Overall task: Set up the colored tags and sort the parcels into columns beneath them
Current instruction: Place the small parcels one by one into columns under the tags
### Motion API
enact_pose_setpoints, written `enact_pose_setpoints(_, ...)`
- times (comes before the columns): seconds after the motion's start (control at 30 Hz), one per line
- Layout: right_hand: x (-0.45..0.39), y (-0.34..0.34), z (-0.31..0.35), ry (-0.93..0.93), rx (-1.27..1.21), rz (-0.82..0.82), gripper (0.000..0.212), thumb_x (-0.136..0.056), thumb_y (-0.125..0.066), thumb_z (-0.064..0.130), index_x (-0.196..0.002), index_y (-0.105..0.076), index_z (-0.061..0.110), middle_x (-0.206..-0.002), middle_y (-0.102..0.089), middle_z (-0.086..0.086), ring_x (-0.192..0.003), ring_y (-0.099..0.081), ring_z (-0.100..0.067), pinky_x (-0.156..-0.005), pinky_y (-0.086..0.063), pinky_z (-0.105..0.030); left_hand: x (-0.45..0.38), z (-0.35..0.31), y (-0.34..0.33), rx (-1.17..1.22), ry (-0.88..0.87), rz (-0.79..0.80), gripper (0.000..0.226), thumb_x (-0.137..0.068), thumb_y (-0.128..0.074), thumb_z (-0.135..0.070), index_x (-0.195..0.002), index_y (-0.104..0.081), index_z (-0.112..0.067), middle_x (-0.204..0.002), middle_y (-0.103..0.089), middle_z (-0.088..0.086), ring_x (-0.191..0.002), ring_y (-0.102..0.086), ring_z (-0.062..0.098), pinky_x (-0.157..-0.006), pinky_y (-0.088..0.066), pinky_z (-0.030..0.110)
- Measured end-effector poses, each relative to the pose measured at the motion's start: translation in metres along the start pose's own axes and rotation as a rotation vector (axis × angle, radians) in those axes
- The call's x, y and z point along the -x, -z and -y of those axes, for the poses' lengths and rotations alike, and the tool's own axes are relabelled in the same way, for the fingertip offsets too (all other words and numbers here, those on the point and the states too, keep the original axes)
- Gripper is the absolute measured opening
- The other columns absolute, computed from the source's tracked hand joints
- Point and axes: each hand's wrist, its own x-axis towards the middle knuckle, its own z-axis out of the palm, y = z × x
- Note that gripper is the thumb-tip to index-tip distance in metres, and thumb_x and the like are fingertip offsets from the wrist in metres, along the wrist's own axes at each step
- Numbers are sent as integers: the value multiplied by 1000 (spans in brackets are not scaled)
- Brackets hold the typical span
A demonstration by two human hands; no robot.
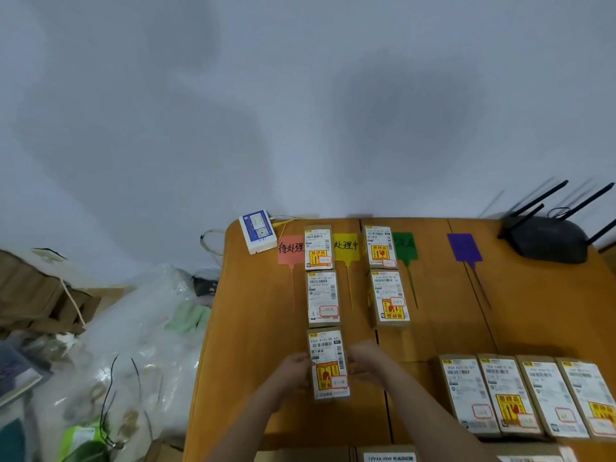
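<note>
Parcel: small brown cardboard parcel with white label (pixel 328 363) flat on the orange wooden table (pixel 253 328), third in the column by the pink tag (pixel 290 249).
Left hand (pixel 295 373): fingers curled, pinching its left edge.
Right hand (pixel 365 361): pinching its right edge.

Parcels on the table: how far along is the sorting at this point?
Done: four tags lie along the far edge: red tag, yellow tag, green tag, purple tag. Two columns each hold two parcels. In hand: left hand and right hand hold the third parcel at the foot of the left column. Left: four unsorted parcels at the right; nothing lies by green or purple.
</note>
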Motion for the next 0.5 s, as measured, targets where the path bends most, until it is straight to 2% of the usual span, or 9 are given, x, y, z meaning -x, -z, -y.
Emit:
enact_pose_setpoints(0.07, -3, 0, -2, 5, 41, -2, 28, -99, -51, 20, -118, -63, 3, -119, -67, -13, -104, -67, -23, -95, -55, -34, 0, -1, -2, 27, -5, 1, 27, -102, -43, -27, -121, -61, -20, -107, -70, 2, -94, -66, 16, -76, -52, 29)
enact_pose_setpoints(0.1, -4, 0, -2, 2, 35, -3, 28, -99, -51, 21, -118, -63, 4, -120, -67, -12, -99, -66, -21, -91, -54, -32, 1, -2, -3, 28, -7, 0, 27, -102, -43, -27, -122, -60, -20, -106, -69, 0, -94, -65, 15, -75, -51, 28)
enact_pose_setpoints(0.17, -5, -1, -4, -8, 4, -16, 26, -99, -52, 23, -116, -62, 6, -117, -66, -10, -93, -63, -18, -86, -53, -32, 0, -1, -2, 23, -20, -6, 29, -102, -43, -28, -126, -58, -22, -108, -68, -1, -98, -63, 16, -82, -52, 32)
enact_pose_setpoints(0.27, 5, 0, -5, -13, -23, -69, 21, -99, -51, 23, -112, -57, 9, -107, -59, -5, -100, -58, -21, -82, -49, -33, 1, 0, 0, 6, -38, -36, 35, -102, -43, -31, -136, -49, -24, -110, -64, -3, -104, -62, 22, -93, -52, 39)
enact_pose_setpoints(0.37, 20, 6, -6, 7, -51, -147, 6, -99, -45, 13, -98, -50, 10, -90, -52, -4, -84, -53, -17, -79, -46, -32, 16, -5, 1, 2, -81, -82, 41, -102, -44, -31, -141, -43, -22, -102, -60, -8, -104, -61, 23, -93, -53, 39)
enact_pose_setpoints(0.43, 34, 11, -6, 26, -87, -175, 12, -98, -44, 11, -108, -50, 7, -92, -53, -6, -83, -53, -16, -80, -48, -33, 34, -12, 1, -5, -117, -115, 36, -101, -45, -30, -136, -46, -23, -99, -60, -7, -100, -62, 21, -90, -53, 38)
enact_pose_setpoints(0.5, 47, 15, -10, 57, -131, -190, 31, -97, -45, 11, -126, -48, 4, -100, -56, -8, -88, -55, -18, -79, -49, -34, 51, -16, -1, -20, -155, -130, 24, -100, -47, -29, -123, -49, -23, -96, -63, -5, -92, -64, 17, -84, -55, 36)
